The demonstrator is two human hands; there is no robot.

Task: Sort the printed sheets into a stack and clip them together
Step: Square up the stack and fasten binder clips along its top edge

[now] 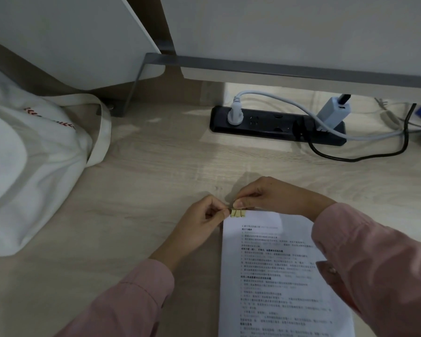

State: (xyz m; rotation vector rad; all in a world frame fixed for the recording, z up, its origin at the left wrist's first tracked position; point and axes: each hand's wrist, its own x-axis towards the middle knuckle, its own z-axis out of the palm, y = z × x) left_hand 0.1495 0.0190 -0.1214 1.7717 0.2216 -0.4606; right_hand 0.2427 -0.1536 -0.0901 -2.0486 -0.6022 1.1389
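A stack of printed sheets (272,276) lies on the wooden desk, running from the bottom edge up to the middle. A small gold binder clip (238,213) sits on the stack's top left corner. My left hand (204,222) pinches the corner of the stack and the clip's left side with thumb and forefinger. My right hand (267,195) reaches in from the right and pinches the clip's wire handle from above. Both pink sleeves cover my forearms, and the right sleeve hides part of the sheets' right edge.
A white cloth tote bag (29,171) fills the left side of the desk (156,181). A black power strip (277,125) with plugs, a grey charger (333,113) and trailing cables (355,158) lies at the back right. White cabinet panels on a grey metal frame (277,68) stand behind.
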